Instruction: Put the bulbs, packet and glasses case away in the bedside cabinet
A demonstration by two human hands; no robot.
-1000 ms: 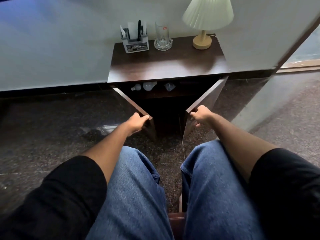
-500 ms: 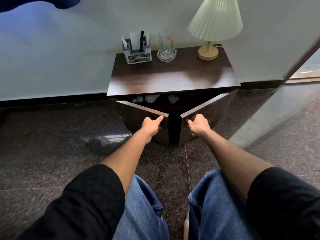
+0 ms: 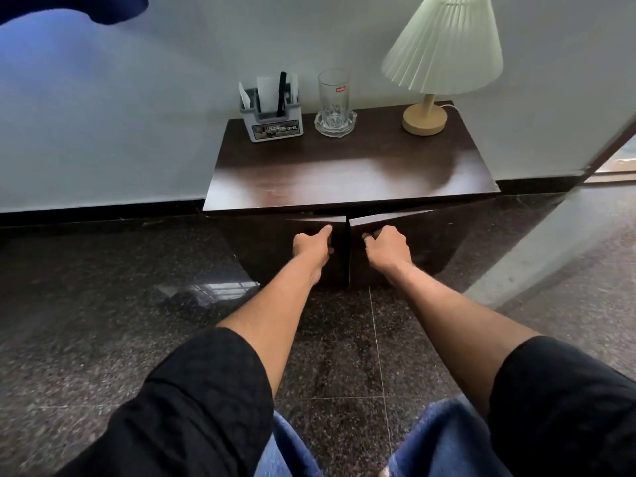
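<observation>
Both hands — left (image 3: 314, 247), right (image 3: 387, 247) — gripped the cabinet (image 3: 344, 173) doors (almost shut), fingers curled on inner edges; pressing evenly would seat them flush.

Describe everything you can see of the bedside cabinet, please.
The bedside cabinet is low, of dark brown glossy wood-look board, and stands on a speckled stone floor against a pale wall. Its two front doors are almost shut, with a narrow gap left at the top. The left hand holds the left door's inner edge, the right hand the right door's. On top, at the back, stand a pen holder, a glass and a lamp.
</observation>
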